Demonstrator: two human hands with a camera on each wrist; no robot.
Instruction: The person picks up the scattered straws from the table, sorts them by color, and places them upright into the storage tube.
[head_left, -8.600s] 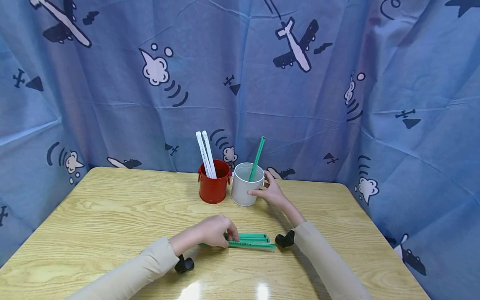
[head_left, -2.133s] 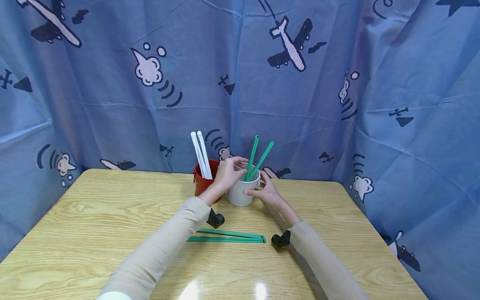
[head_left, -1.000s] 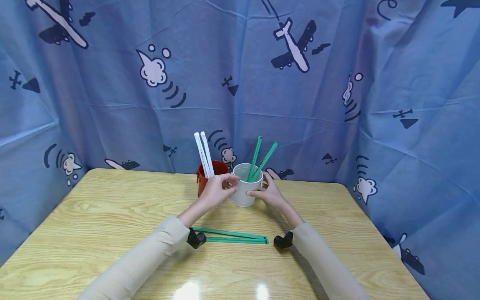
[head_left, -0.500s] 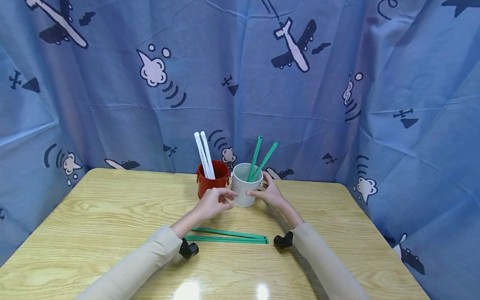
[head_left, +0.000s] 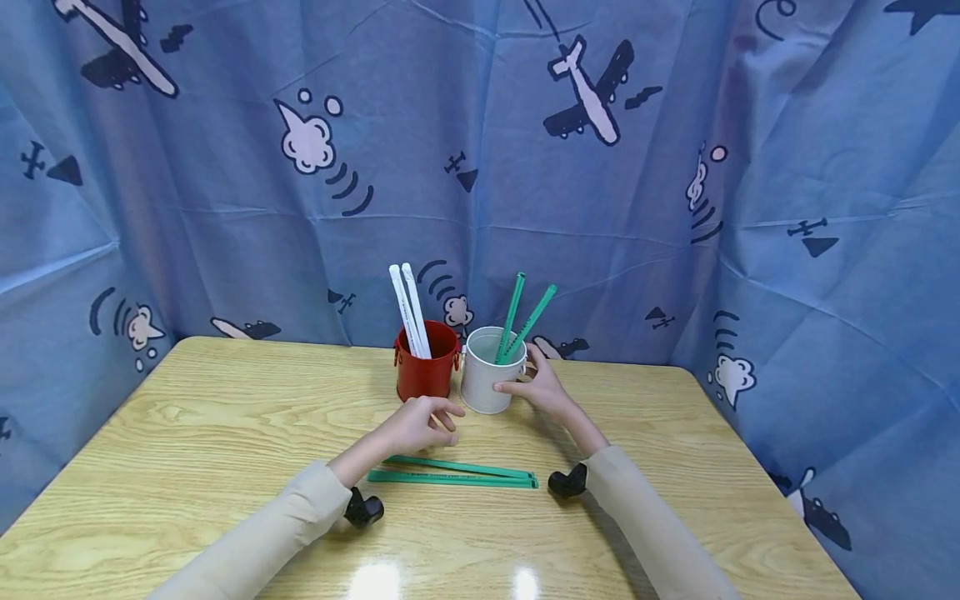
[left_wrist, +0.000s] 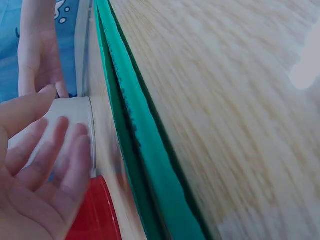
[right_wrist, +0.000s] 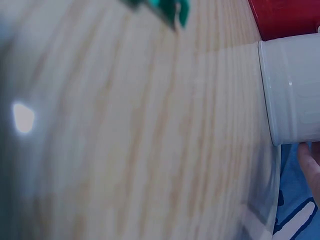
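My right hand [head_left: 546, 388] grips the white bucket [head_left: 483, 387] by its right side, thumb in front and fingers behind. Two green wrapped straws [head_left: 517, 321] lean inside that bucket. My left hand [head_left: 420, 423] hovers above the table, fingers spread and loosely bent, holding nothing. Just below it, a few green wrapped straws [head_left: 457, 478] lie side by side on the wood. In the left wrist view these straws [left_wrist: 135, 120] pass close beside the left hand [left_wrist: 45, 180]. The right wrist view shows the white bucket [right_wrist: 292, 90] with only a fingertip of the right hand [right_wrist: 311, 167].
A red bucket [head_left: 423, 379] stands left of the white one, holding two white wrapped straws [head_left: 411, 312]. The wooden table [head_left: 225, 433] ends at a blue curtain [head_left: 405, 167] printed with planes. A black wrist camera [head_left: 567, 482] sits on each forearm.
A second green straw has come to stand in the white bucket, and fewer lie on the table. My left hand has withdrawn from the bucket, down and left. The right hand keeps its grip.
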